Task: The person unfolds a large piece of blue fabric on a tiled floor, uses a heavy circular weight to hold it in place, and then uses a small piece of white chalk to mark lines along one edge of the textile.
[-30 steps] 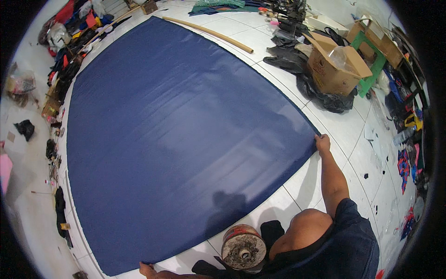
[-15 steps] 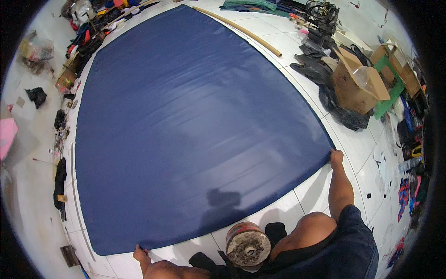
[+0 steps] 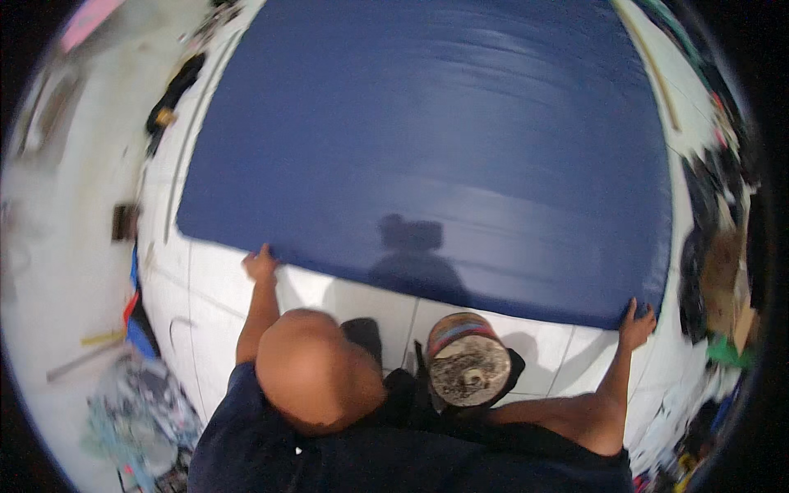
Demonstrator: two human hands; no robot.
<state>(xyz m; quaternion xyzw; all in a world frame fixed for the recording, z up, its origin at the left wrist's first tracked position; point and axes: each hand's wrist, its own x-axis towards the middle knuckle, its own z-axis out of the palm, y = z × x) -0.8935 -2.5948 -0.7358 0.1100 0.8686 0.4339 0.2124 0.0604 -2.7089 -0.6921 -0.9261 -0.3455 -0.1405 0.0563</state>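
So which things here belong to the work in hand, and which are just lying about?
In use: blue sheet; left hand and right hand at its near edge.

Apparently lying about: tan pole, cardboard box, black plastic, perhaps the cylinder.

A cardboard box (image 3: 722,267) sits beside black plastic (image 3: 694,287).

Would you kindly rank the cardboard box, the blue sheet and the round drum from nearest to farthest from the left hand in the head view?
1. Blue sheet: its near edge is right at the left hand.
2. Round drum: to the right, low in the picture.
3. Cardboard box: far right, past the sheet's right edge.
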